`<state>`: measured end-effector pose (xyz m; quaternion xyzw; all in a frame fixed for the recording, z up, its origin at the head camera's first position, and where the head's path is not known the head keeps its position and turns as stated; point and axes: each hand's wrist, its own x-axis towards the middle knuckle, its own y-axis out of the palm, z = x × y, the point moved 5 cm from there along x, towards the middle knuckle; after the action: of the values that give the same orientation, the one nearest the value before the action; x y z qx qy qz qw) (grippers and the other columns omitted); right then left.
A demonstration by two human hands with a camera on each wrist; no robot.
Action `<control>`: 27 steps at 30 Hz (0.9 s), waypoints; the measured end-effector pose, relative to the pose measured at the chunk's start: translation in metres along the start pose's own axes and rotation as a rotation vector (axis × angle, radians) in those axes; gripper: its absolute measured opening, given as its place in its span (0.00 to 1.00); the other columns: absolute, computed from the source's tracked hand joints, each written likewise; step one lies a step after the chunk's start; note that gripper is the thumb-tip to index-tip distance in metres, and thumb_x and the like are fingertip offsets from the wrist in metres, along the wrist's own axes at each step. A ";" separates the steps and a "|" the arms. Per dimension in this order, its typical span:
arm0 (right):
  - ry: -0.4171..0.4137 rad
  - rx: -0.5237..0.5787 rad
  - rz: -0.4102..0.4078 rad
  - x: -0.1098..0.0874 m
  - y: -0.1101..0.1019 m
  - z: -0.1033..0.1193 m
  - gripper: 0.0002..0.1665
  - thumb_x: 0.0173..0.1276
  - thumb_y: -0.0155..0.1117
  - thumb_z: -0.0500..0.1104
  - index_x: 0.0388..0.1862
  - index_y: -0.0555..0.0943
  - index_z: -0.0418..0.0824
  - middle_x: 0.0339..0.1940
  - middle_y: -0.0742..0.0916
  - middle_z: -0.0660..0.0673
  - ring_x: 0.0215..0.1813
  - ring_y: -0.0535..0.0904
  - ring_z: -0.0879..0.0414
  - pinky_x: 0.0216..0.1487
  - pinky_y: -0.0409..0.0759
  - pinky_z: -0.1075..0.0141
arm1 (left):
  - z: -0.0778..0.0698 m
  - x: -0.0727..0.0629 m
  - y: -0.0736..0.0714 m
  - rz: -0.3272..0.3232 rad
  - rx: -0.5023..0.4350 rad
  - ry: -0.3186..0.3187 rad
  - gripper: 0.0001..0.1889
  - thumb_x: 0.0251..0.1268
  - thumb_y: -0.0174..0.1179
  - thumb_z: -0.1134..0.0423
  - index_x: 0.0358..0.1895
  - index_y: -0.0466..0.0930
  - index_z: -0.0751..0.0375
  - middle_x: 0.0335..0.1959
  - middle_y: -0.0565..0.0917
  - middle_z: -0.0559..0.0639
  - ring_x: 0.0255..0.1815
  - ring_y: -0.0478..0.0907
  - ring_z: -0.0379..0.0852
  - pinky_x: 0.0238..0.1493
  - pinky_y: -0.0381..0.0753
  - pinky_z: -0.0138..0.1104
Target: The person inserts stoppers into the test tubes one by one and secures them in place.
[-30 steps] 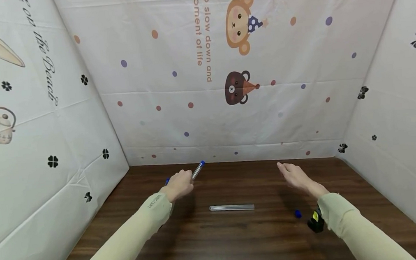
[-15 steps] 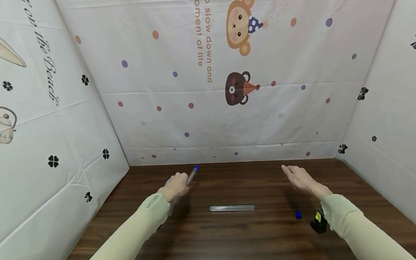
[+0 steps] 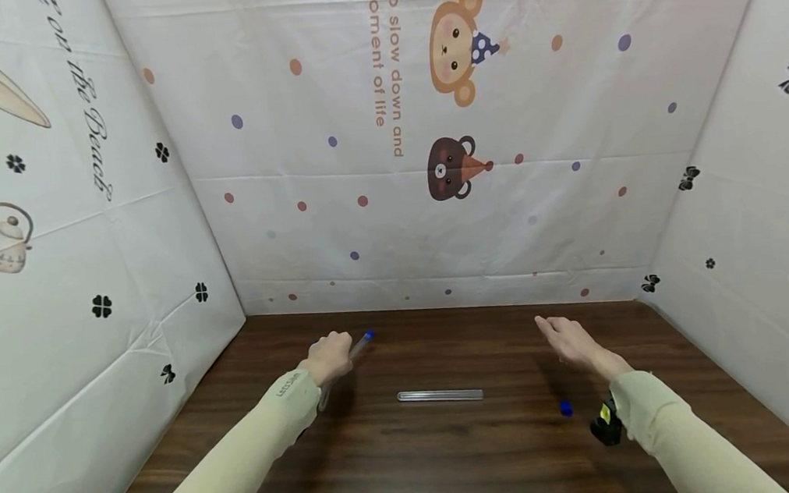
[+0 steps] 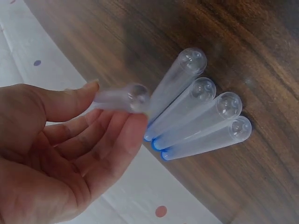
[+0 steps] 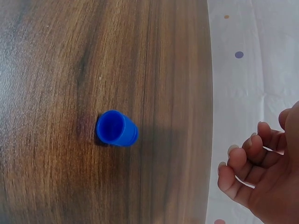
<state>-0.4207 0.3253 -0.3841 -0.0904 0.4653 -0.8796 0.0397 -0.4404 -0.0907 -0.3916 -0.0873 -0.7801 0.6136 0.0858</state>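
My left hand pinches a clear test tube between thumb and fingers, its blue-capped end pointing to the back right in the head view. Beside it in the left wrist view, several capped test tubes lie fanned side by side on the table; the hand mostly hides them from the head camera. An uncapped test tube lies crosswise mid-table. My right hand hovers at the right, fingers loosely bent and holding nothing. Nearer the front from it lies a loose blue cap, its hollow end showing in the right wrist view.
The brown wooden table is enclosed by white printed sheets at the back, left and right. A black device with a yellow patch is at my right cuff.
My left hand has moved left and slightly toward me, and the held tube's blue end has come down and left. My right hand has shifted slightly right and toward me.
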 end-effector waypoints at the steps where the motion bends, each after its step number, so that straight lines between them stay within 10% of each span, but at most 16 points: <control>1: 0.000 0.003 0.000 0.000 0.000 0.000 0.27 0.81 0.34 0.53 0.28 0.69 0.36 0.13 0.70 0.48 0.16 0.71 0.53 0.25 0.70 0.62 | 0.000 0.000 0.000 -0.005 0.005 -0.004 0.02 0.59 0.59 0.72 0.33 0.75 0.64 0.25 0.76 0.52 0.22 0.71 0.46 0.25 0.71 0.39; 27: 0.020 0.018 0.027 0.000 0.006 -0.006 0.28 0.81 0.34 0.54 0.28 0.69 0.36 0.15 0.69 0.49 0.15 0.70 0.56 0.24 0.71 0.62 | -0.002 0.000 0.011 0.001 -0.035 -0.070 0.07 0.59 0.54 0.78 0.26 0.76 0.67 0.17 0.77 0.54 0.13 0.75 0.46 0.13 0.74 0.33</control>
<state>-0.4219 0.3266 -0.3917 -0.0751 0.4588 -0.8841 0.0478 -0.4391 -0.0866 -0.4014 -0.0677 -0.7932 0.6026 0.0563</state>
